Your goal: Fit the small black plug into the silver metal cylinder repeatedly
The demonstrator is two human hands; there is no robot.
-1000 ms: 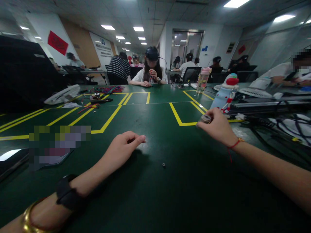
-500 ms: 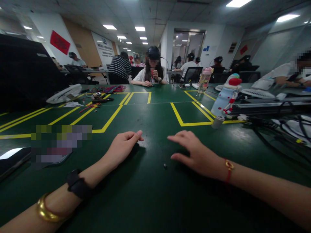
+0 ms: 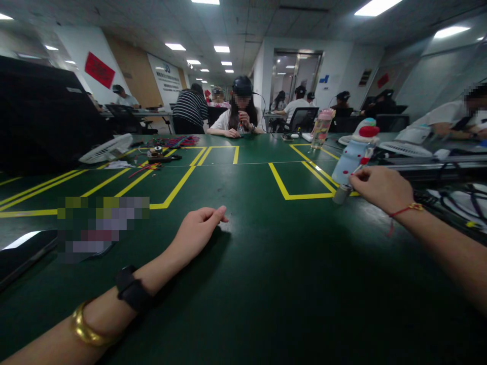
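2 hands: right hand (image 3: pixel 382 188) over small cylinder (image 3: pixel 341 193).

I note the table (image 3: pixel 243 284) is covered in a matt, smooth dark-green mat with glossy yellow tape lines (image 3: pixel 283 190). The small cylinder (image 3: pixel 341 193) by my right hand (image 3: pixel 382 188) looks like dull grey metal. The snowman-shaped bottle (image 3: pixel 355 152) reads as smooth plastic. On my left wrist: a polished gold-coloured bangle (image 3: pixel 85 329) and a matt black band (image 3: pixel 133 294); on the right, red cord (image 3: pixel 403 209).
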